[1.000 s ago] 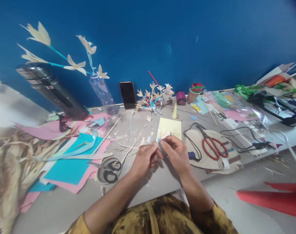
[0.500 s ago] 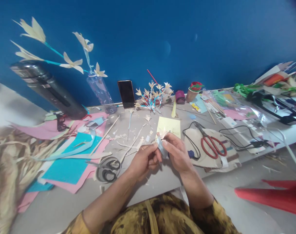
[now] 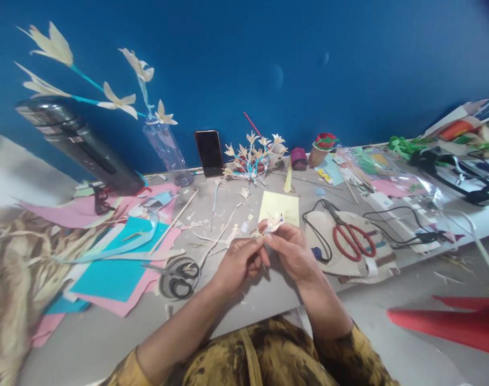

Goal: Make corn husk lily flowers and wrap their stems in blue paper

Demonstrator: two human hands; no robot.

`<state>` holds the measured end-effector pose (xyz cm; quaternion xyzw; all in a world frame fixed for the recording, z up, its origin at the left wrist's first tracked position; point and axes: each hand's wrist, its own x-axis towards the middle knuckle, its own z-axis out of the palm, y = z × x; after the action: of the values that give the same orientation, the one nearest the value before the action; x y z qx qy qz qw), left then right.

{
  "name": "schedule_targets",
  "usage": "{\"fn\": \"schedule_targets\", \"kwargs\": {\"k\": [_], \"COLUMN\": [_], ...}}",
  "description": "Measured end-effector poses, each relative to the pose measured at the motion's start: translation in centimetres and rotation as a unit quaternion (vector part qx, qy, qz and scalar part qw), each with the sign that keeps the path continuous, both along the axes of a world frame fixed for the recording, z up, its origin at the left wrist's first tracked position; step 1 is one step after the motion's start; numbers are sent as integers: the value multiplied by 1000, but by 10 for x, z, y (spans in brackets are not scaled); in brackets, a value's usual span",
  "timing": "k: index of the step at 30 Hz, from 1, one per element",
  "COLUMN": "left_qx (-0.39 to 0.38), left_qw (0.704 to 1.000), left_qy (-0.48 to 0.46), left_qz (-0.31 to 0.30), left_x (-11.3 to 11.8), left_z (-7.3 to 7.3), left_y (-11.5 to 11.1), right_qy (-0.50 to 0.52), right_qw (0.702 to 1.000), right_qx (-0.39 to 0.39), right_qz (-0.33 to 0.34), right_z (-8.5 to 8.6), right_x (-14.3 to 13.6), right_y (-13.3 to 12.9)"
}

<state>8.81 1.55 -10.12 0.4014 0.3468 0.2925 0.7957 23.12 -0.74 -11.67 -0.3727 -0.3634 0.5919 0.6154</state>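
Between my two hands, over the near part of the table, is a small cream artificial flower (image 3: 274,221) with pointed petals. My left hand (image 3: 243,261) pinches at its base, thumb and index finger together and the other fingers curled. My right hand (image 3: 291,250) also pinches there, its thumb touching the left fingertips. A bit of pale blue shows at the pinch, and a thin stem end sticks out below. The fingers hide most of the stem. Just behind the hands lies a yellow paper square (image 3: 280,202).
Black-handled scissors (image 3: 180,279) lie left, near blue paper (image 3: 111,279) and dried husks (image 3: 11,289). Red-handled scissors (image 3: 353,241) rest on a folded cloth (image 3: 325,222) at right. Behind stand a phone (image 3: 209,154), a flower cluster (image 3: 252,155), a plastic bottle (image 3: 166,147) and a dark flask (image 3: 87,150).
The pale blue strip that hung across my fingers has mostly gone from sight. The flower's petals now show more clearly above my fingertips. Both hands stay in nearly the same place.
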Motion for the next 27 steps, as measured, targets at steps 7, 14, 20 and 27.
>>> {"fn": "schedule_targets", "kwargs": {"k": [7,14,20,27], "left_qx": [25,104,233,243], "left_qw": [999,993,957,951], "left_qy": [-12,37,116,133], "left_qz": [25,50,124,135], "left_x": [2,3,-1,-2], "left_z": [-4,-4,9,12], "left_y": [-3,-6,-2,-2], "right_qy": [52,53,-91,-227], "right_qw": [999,997,986,961], "right_qx": [5,-13,20,46], "right_qz": [-16,-60,-139,-153], "right_z": [8,4,5,15], "right_x": [-6,-10,-4,-6], "right_y": [-2,-4,-4,-4]}}
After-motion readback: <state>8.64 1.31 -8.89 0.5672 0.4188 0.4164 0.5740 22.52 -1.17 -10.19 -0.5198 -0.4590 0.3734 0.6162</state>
